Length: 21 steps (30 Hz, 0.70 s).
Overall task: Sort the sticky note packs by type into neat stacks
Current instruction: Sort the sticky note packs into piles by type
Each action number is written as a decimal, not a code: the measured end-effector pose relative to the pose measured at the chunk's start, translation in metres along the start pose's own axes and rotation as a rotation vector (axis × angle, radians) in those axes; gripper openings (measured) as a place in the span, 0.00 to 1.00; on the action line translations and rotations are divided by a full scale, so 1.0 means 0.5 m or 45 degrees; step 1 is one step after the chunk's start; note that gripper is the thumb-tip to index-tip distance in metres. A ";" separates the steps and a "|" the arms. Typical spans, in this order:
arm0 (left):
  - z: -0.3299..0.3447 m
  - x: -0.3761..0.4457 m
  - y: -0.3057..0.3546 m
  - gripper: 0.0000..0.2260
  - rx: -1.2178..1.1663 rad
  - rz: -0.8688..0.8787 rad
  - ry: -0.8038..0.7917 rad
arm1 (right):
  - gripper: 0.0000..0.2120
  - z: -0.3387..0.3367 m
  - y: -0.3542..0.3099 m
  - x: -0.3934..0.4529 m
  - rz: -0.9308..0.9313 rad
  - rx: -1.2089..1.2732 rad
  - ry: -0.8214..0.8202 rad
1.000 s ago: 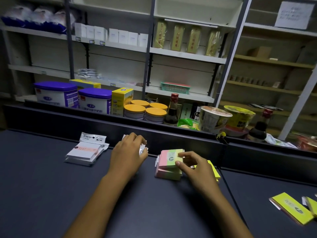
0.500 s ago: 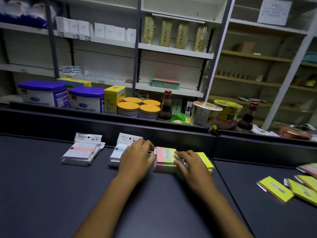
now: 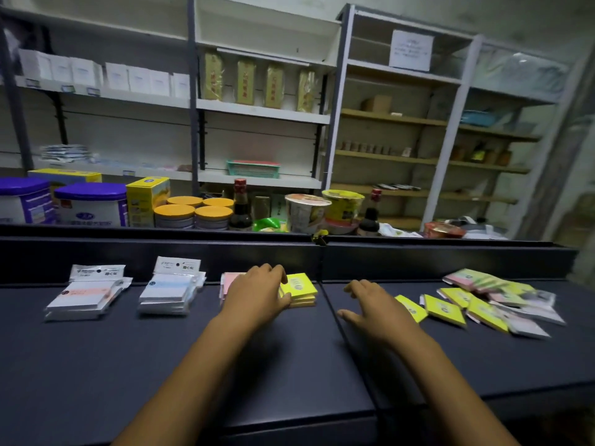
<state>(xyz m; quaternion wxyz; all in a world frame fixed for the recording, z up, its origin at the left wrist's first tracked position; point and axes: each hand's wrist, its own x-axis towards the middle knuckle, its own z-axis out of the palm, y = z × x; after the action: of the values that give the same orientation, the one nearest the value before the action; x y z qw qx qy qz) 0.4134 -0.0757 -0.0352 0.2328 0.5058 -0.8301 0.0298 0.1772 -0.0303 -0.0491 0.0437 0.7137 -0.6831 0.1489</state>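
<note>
Left hand (image 3: pixel 257 292) rests flat on pink stack (image 3: pixel 229 281); right hand (image 3: pixel 375 307) spread, empty, nearer loose yellow packs (image 3: pixel 444 310) lying just to its right.

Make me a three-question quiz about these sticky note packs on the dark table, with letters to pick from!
1. Where is the loose heap of unsorted yellow and pink sticky note packs?
A. right end of the dark table
B. on a shelf
C. left end

2. What colour is the stack of square sticky note packs beside the left hand?
A. blue
B. yellow
C. white

3. What is the right hand doing?
A. gripping a bottle
B. open, holding nothing
C. pinching a pack

Answers: 1 A, the jumble lies far right. 2 B, its top is bright yellow. 3 B, its fingers are spread with nothing in them.
</note>
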 end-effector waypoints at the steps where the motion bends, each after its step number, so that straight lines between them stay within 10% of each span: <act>1: 0.001 -0.002 0.026 0.15 0.008 0.012 -0.020 | 0.24 -0.015 0.022 -0.017 0.023 -0.014 -0.003; 21: 0.114 -0.011 0.575 0.14 -0.129 0.116 -0.027 | 0.24 -0.195 0.493 -0.303 0.219 -0.031 0.023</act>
<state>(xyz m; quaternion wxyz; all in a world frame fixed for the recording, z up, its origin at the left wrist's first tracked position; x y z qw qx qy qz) 0.1496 0.0523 -0.0348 0.2479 0.4553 -0.8551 -0.0071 -0.0846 0.1259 -0.0325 0.0455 0.6505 -0.7431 0.1501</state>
